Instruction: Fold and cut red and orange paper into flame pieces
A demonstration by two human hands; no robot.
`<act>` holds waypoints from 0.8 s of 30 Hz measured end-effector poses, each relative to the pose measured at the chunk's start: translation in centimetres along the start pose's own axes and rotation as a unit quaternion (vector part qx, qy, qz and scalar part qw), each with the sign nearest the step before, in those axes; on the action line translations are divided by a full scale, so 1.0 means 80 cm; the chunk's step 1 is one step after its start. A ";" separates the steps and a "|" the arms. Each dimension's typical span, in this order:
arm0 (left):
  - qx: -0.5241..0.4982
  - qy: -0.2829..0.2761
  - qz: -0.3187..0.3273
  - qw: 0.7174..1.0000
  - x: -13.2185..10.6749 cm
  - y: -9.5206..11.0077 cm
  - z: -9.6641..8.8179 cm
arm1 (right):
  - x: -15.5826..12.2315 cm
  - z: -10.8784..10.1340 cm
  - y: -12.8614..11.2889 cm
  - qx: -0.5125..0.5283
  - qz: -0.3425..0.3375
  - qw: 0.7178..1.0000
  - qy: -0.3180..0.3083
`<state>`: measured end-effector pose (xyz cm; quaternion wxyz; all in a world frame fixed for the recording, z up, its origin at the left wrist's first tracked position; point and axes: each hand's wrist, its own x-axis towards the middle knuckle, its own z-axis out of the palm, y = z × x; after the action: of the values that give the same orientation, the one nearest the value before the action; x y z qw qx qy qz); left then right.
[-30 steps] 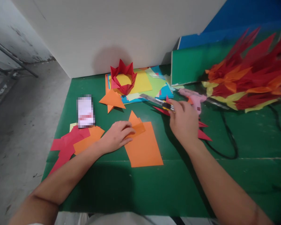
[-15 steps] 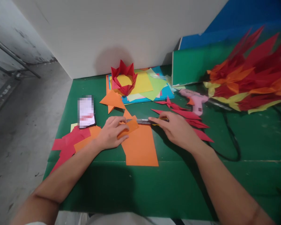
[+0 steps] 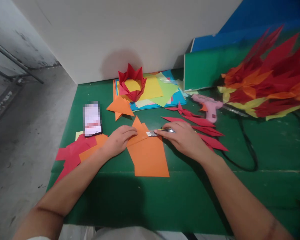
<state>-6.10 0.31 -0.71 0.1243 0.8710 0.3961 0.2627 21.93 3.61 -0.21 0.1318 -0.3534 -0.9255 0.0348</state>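
On the green table, my left hand grips the left side of a folded orange paper, fingers close together at its edge. That paper lies over a larger orange sheet. In my right hand is a utility knife, its metal blade pointing left and lying on the right end of the folded paper. My palm and fingers hide part of the knife. Above the hands rests an orange folded star-like piece. Red pointed paper pieces lie beside and behind my right hand.
A phone lies by red and orange paper scraps at left. Behind are a red paper ring and coloured sheets. A pink glue gun and a large red, orange and yellow paper cluster stand right.
The knife was inside the lifted fold of orange paper; now it has moved right and down to the paper's right end. My left hand has lowered the paper flat.
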 end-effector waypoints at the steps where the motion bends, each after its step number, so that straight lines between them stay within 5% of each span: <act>1: 0.000 -0.003 0.003 1.000 0.000 -0.002 0.000 | 0.000 0.000 0.001 0.005 -0.005 1.000 -0.001; 24: -0.043 -0.025 0.000 0.999 0.004 -0.015 -0.005 | -0.007 -0.009 0.020 0.081 -0.042 0.995 -0.027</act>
<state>-6.92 1.34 -0.79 0.1715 0.8708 0.3816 0.2580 23.60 4.40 0.11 0.1358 -0.3016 -0.9369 0.1135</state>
